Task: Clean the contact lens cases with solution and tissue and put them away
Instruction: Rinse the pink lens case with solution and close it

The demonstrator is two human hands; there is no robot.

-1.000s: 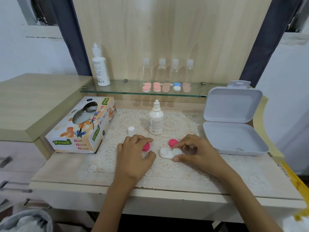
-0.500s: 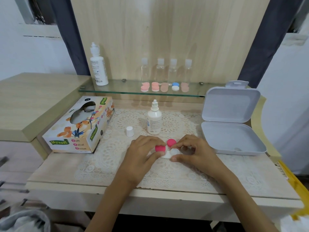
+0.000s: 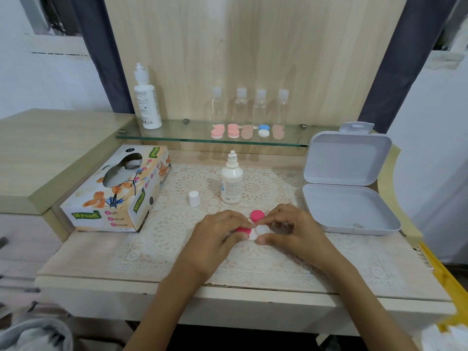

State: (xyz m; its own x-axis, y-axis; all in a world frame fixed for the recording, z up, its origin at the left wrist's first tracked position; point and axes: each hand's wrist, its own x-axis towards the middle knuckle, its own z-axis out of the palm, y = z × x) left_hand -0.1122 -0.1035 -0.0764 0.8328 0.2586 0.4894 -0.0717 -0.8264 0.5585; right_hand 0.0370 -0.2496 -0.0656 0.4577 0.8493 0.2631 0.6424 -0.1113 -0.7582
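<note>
Lace-covered surface: we close a case.
Left hand pinches cap, right hand grips case; tilted, it may cross-thread.

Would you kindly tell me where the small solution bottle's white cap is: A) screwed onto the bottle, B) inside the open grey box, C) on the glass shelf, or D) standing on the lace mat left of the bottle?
D: the white cap stands on the lace mat, left of the uncapped solution bottle.
</note>
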